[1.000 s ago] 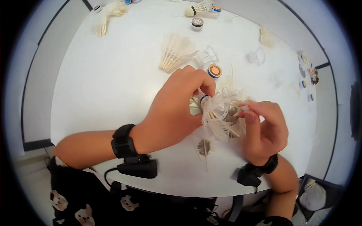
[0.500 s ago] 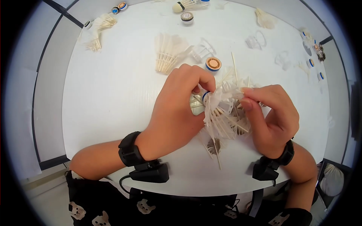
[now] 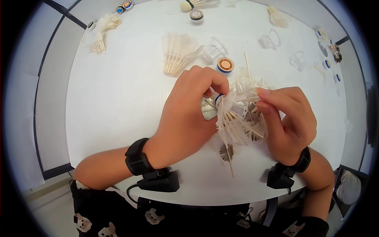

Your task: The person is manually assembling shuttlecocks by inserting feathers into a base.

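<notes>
My left hand [image 3: 189, 106] is curled around a partly broken shuttlecock [image 3: 227, 106], its blue-banded base showing between thumb and fingers. Splayed white feathers and quills point right and toward me. To the right, my right hand [image 3: 290, 118] has its thumb and forefinger at a feather [image 3: 249, 93] at the shuttlecock's edge; the exact contact between the fingertips is hard to see. Under and around both hands lies a heap of torn feathers and quills [image 3: 256, 128], with a greyish round piece [image 3: 226, 152] at its near side. The shuttlecock's far side is hidden by my left hand.
Beyond my hands are a cork base with a blue rim [image 3: 225, 65], a fan of feathers [image 3: 175, 55] and a clear plastic skirt [image 3: 214, 51]. More feather pieces [image 3: 108, 23] lie far left. Several bases and scraps line the right edge. A whole shuttlecock [image 3: 193, 4] lies at the back.
My right hand has moved slightly up and right, its thumb and forefinger a little farther apart. My left hand keeps its hold, while the whole view has shifted slightly.
</notes>
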Motion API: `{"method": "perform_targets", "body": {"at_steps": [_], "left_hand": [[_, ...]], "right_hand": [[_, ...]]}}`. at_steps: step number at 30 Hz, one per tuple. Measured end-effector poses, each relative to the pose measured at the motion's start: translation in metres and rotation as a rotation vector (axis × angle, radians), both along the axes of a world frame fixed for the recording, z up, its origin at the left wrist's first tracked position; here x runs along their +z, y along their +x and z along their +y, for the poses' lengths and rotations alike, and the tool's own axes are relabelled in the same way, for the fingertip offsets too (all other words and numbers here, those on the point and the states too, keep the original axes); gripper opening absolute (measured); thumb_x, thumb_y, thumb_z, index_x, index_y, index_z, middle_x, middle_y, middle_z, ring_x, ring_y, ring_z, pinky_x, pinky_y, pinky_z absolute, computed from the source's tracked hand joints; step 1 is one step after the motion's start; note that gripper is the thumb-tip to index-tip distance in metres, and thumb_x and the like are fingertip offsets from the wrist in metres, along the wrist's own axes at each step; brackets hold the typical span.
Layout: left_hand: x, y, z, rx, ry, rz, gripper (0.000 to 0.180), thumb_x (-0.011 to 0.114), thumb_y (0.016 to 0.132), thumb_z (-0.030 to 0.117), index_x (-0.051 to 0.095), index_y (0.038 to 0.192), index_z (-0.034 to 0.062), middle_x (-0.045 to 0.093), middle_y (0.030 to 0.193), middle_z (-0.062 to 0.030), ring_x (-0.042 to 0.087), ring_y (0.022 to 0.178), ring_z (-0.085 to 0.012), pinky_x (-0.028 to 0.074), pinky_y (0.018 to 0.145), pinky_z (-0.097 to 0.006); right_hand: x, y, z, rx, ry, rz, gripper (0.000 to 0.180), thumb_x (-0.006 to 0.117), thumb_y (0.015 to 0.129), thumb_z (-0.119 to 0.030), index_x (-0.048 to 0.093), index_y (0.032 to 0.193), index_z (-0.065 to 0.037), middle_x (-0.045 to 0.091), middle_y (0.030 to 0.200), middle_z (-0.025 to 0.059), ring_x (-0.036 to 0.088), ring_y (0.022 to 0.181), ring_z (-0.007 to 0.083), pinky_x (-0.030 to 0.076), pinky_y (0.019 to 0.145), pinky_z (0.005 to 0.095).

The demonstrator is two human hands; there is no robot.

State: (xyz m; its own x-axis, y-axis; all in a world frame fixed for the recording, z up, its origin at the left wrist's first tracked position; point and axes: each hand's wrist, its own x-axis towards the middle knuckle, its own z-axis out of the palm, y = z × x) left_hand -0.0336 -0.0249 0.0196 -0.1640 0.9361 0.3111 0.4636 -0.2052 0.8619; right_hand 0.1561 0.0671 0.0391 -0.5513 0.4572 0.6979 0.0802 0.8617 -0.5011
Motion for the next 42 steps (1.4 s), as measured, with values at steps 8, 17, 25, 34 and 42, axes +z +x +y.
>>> {"method": "perform_targets", "body": {"at_steps": [8, 17, 25, 34, 42], "left_hand": [[0.0, 0.0, -0.001, 0.01, 0.002, -0.002, 0.04, 0.081, 0.07, -0.003, 0.058, 0.098, 0.0112, 0.055, 0.094, -0.0025, 0.053, 0.088, -0.0223, 0.046, 0.079, -0.033], [0.001, 0.0, 0.001, 0.013, 0.105, 0.022, 0.035, 0.079, 0.07, -0.002, 0.058, 0.096, 0.0105, 0.057, 0.092, -0.0044, 0.054, 0.089, -0.0259, 0.045, 0.08, -0.036], [-0.008, -0.002, 0.005, 0.032, 0.17, 0.109, 0.035, 0.083, 0.075, 0.01, 0.058, 0.1, 0.0108, 0.06, 0.093, -0.0055, 0.057, 0.089, -0.0269, 0.046, 0.08, -0.038], [-0.003, 0.0, 0.001, 0.04, -0.002, 0.077, 0.04, 0.082, 0.078, 0.009, 0.058, 0.11, 0.0095, 0.055, 0.098, -0.005, 0.054, 0.092, -0.0224, 0.047, 0.084, -0.033], [0.002, 0.003, 0.001, 0.056, -0.015, 0.057, 0.039, 0.085, 0.074, 0.012, 0.059, 0.104, 0.0097, 0.06, 0.096, -0.0049, 0.056, 0.09, -0.0237, 0.048, 0.08, -0.036]], "right_hand": [[-0.002, 0.002, 0.0, 0.011, 0.029, -0.018, 0.039, 0.079, 0.076, 0.011, 0.078, 0.112, -0.004, 0.069, 0.086, 0.0095, 0.065, 0.066, 0.0172, 0.049, 0.055, 0.0259], [0.002, 0.001, -0.004, 0.019, 0.072, -0.038, 0.041, 0.082, 0.072, 0.011, 0.076, 0.11, -0.004, 0.071, 0.086, 0.0094, 0.065, 0.067, 0.0191, 0.05, 0.055, 0.027], [-0.011, 0.005, -0.006, 0.042, -0.161, 0.074, 0.027, 0.071, 0.084, 0.019, 0.064, 0.106, 0.005, 0.069, 0.098, 0.0139, 0.065, 0.079, 0.0171, 0.053, 0.074, 0.0272], [-0.011, -0.006, -0.004, -0.019, -0.243, 0.105, 0.013, 0.073, 0.085, 0.008, 0.072, 0.097, 0.002, 0.07, 0.09, 0.0077, 0.062, 0.073, 0.0134, 0.05, 0.068, 0.025], [-0.008, -0.007, -0.003, -0.002, -0.262, 0.111, 0.013, 0.074, 0.087, 0.006, 0.072, 0.099, 0.0, 0.069, 0.087, 0.0076, 0.064, 0.07, 0.0128, 0.052, 0.065, 0.0257]]}}
